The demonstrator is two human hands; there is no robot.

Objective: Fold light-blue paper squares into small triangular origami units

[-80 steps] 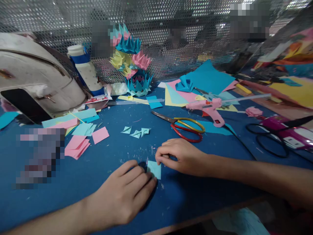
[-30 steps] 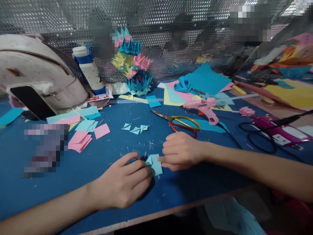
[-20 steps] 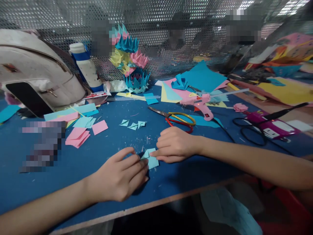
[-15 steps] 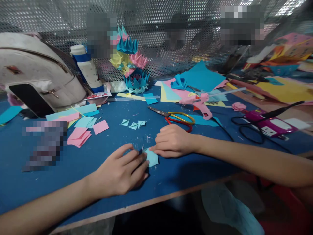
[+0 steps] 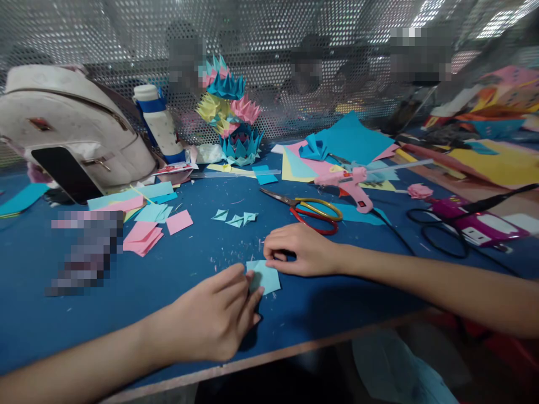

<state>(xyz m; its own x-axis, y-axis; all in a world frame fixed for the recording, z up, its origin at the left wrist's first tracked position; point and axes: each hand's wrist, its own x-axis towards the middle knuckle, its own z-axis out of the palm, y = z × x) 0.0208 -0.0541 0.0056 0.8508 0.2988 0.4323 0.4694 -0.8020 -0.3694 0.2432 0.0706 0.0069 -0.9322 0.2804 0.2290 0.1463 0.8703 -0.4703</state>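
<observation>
A small light-blue paper square [image 5: 265, 277] lies on the blue table [image 5: 189, 264] near its front edge. My left hand [image 5: 214, 317] rests on the table with its fingers together, the fingertips pressing the paper's left edge. My right hand [image 5: 301, 249] is curled, its fingertips pinching down on the paper's top right edge. Three small folded light-blue pieces [image 5: 236, 217] lie a little beyond the hands.
Yellow-and-red scissors [image 5: 311, 212] and a pink glue gun [image 5: 351, 182] lie past my right hand. Pink and blue paper squares [image 5: 145, 233] sit at left, a white bag [image 5: 71, 134] and bottle [image 5: 159, 123] behind. Folded paper flowers [image 5: 229, 112] stand by the mesh wall.
The raised flap of the light-blue paper has been pressed flat. My right hand's fingers curled in and shifted to the paper's top edge; my left hand stays at its left edge.
</observation>
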